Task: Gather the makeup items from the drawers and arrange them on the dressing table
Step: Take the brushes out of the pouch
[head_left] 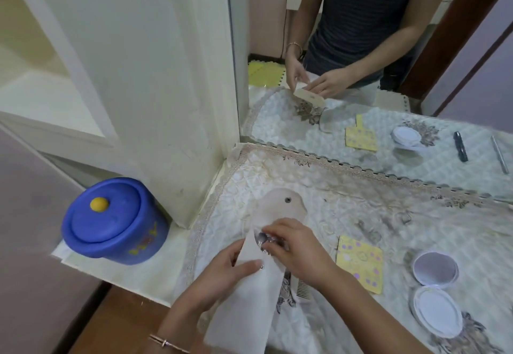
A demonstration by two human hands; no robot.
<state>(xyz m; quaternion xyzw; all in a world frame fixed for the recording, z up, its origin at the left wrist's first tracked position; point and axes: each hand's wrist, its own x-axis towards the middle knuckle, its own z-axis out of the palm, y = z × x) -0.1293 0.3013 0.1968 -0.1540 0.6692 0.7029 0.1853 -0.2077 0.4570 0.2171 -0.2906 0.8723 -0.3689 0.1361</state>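
Left hand (222, 267): it comes in from the bottom, palm down. The fingers are bent and spread a bit. The thumb lies flat and points to the right. The hand presses on a pale pouch and holds it by its left edge.
Left wrist: it wears a thin bangle (166, 343). The arm goes down to the bottom edge.
Right hand (297, 248): it comes in from the bottom right, back of the hand up. The fingers curl in and pinch something small and shiny at the mouth of the pouch.
Right arm: bare, it runs to the bottom right corner.
Both hands: close together, almost touching.
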